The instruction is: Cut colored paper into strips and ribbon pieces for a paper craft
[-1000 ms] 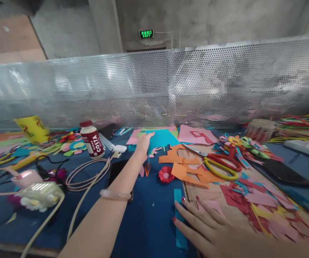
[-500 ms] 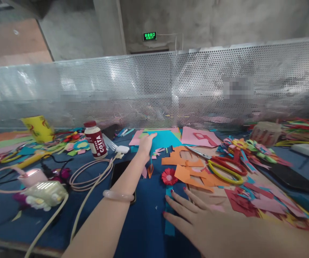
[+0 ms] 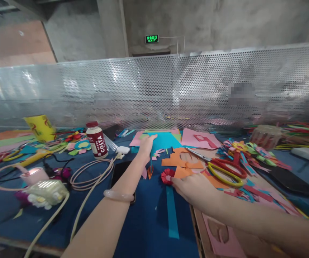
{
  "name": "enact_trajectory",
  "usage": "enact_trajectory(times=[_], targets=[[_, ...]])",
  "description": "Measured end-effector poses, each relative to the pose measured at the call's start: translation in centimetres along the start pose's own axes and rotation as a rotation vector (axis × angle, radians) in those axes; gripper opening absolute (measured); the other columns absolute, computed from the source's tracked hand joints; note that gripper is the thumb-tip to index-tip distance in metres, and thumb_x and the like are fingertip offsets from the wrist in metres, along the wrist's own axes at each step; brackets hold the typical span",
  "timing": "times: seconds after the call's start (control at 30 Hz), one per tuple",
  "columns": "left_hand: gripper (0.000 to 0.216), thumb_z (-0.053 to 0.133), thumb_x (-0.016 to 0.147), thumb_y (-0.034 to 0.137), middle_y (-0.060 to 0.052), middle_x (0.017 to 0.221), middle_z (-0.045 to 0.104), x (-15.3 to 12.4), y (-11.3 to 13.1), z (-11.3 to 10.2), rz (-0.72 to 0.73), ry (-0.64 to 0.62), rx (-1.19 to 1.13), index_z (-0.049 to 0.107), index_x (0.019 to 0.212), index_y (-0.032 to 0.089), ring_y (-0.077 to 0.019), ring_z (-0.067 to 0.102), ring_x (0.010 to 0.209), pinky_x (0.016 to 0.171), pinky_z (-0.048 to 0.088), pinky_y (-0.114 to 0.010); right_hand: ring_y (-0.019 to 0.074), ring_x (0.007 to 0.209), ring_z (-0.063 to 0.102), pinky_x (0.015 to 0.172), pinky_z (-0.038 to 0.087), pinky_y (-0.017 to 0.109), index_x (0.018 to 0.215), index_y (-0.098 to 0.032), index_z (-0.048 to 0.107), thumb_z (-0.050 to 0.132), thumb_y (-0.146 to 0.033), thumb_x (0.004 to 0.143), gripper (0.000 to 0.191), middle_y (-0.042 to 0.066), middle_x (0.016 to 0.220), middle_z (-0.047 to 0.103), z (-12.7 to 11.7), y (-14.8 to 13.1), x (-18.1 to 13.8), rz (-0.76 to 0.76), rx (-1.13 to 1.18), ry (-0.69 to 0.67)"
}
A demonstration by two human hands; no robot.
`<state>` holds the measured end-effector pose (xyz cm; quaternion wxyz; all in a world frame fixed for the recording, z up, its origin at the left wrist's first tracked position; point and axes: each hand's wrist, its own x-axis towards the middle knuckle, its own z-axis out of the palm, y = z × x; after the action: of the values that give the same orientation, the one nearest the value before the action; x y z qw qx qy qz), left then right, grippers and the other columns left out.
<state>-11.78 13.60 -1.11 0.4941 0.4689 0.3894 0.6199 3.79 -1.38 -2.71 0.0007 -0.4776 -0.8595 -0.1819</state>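
A yellow cup [image 3: 40, 128] stood at the left, then an upright bottle [image 3: 97, 141] and a phone [image 3: 119, 172], partly hidden by the left forearm [image 3: 111, 215]. The left hand [image 3: 146, 147] lay at the left edge of the blue sheet [image 3: 165, 139]; its fingers were mostly hidden, so its grip could not be told. Next came the red flower [image 3: 165, 176], mid-table, just beyond the far end of a blue strip [image 3: 172, 216]. The right hand [image 3: 189, 185] had its fingers bunched, tips at the flower's right edge; whether they pinched it was unclear. Farther right lay scissors [image 3: 231, 175].
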Motion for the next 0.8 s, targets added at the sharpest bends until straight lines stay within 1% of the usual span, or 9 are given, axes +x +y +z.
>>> enact_trajectory(times=[0.1, 0.23, 0.3, 0.37, 0.43, 0.5, 0.6, 0.7, 0.8], targets=[[0.023, 0.071, 0.056, 0.035, -0.003, 0.062, 0.064, 0.1, 0.0, 0.0, 0.002, -0.014, -0.002, 0.064, 0.068, 0.017, -0.0218, 0.06, 0.069, 0.072, 0.044, -0.035, 0.0179, 0.05, 0.06, 0.041, 0.02, 0.026, 0.087, -0.021, 0.062, 0.043, -0.015, 0.084, 0.02, 0.004, 0.059, 0.064, 0.5, 0.3, -0.1, -0.066, -0.016, 0.063], [0.025, 0.073, 0.055, 0.034, -0.004, 0.067, 0.066, 0.1, 0.2, 0.2, 0.006, -0.066, -0.016, 0.065, 0.071, 0.017, -0.0226, 0.062, 0.073, 0.074, 0.045, -0.036, 0.016, 0.048, 0.059, 0.041, 0.019, 0.026, 0.098, -0.021, 0.061, 0.046, -0.012, 0.08, 0.024, 0.002, 0.056, 0.064, 0.6, 0.5, -1.0, -0.151, -0.018, 0.129], [0.028, 0.074, 0.054, 0.035, -0.005, 0.073, 0.068, -0.2, 0.5, 0.4, 0.009, -0.11, -0.025, 0.067, 0.075, 0.017, -0.0232, 0.062, 0.076, 0.076, 0.045, -0.036, 0.0162, 0.047, 0.058, 0.042, 0.021, 0.025, 0.101, -0.022, 0.061, 0.045, -0.019, 0.084, 0.024, 0.002, 0.055, 0.064, 0.6, 0.7, -1.5, -0.134, 0.021, 0.178], [0.033, 0.074, 0.056, 0.036, -0.007, 0.081, 0.069, -0.5, 0.8, 0.5, 0.017, -0.197, -0.031, 0.067, 0.082, 0.016, -0.0239, 0.063, 0.079, 0.077, 0.046, -0.037, 0.0171, 0.047, 0.058, 0.042, 0.023, 0.025, 0.101, -0.024, 0.061, 0.041, -0.031, 0.087, 0.026, 0.002, 0.055, 0.064, 0.6, 1.3, -1.9, -0.042, 0.105, 0.247], [0.039, 0.073, 0.059, 0.037, -0.008, 0.091, 0.069, -0.9, 1.1, 0.7, 0.042, -0.316, -0.023, 0.066, 0.091, 0.016, -0.0246, 0.063, 0.084, 0.079, 0.047, -0.039, 0.0163, 0.044, 0.056, 0.042, 0.025, 0.024, 0.099, -0.024, 0.062, 0.039, -0.038, 0.087, 0.029, 0.0, 0.053, 0.062, 0.3, 2.3, -2.1, 0.122, 0.249, 0.301], [0.042, 0.071, 0.063, 0.038, -0.01, 0.099, 0.068, -1.3, 1.2, 0.8, 0.084, -0.419, -0.001, 0.064, 0.098, 0.016, -0.0252, 0.063, 0.087, 0.079, 0.048, -0.04, 0.0142, 0.044, 0.054, 0.043, 0.03, 0.023, 0.1, -0.023, 0.06, 0.038, -0.039, 0.087, 0.03, -0.001, 0.055, 0.062, -0.2, 3.8, -2.1, 0.29, 0.434, 0.364], [0.042, 0.07, 0.066, 0.037, -0.01, 0.1, 0.067, -1.6, 1.1, 1.0, 0.131, -0.501, 0.068, 0.062, 0.102, 0.017, -0.0249, 0.064, 0.084, 0.076, 0.05, -0.039, 0.0138, 0.054, 0.056, 0.051, 0.038, 0.024, 0.097, -0.02, 0.058, 0.037, -0.038, 0.087, 0.03, 0.001, 0.067, 0.064, -0.7, 6.6, -2.2, 0.423, 0.644, 0.467], [0.042, 0.071, 0.066, 0.033, -0.009, 0.095, 0.069, -1.7, 0.9, 1.2, 0.13, -0.535, 0.167, 0.06, 0.104, 0.019, -0.0242, 0.065, 0.08, 0.07, 0.052, -0.037, 0.0145, 0.057, 0.056, 0.055, 0.04, 0.025, 0.089, -0.019, 0.057, 0.037, -0.037, 0.087, 0.026, 0.001, 0.068, 0.063, 0.1, 9.9, -2.8, 0.504, 0.603, 0.43], [0.039, 0.072, 0.064, 0.031, -0.008, 0.09, 0.07, -1.6, 0.7, 1.3, 0.132, -0.511, 0.237, 0.062, 0.1, 0.018, -0.0248, 0.065, 0.08, 0.068, 0.053, -0.036, 0.0198, 0.075, 0.059, 0.066, 0.042, 0.029, 0.086, -0.018, 0.06, 0.043, -0.033, 0.083, 0.022, 0.008, 0.085, 0.065, 2.4, 13.2, -4.0, 0.439, 0.287, 0.255]])
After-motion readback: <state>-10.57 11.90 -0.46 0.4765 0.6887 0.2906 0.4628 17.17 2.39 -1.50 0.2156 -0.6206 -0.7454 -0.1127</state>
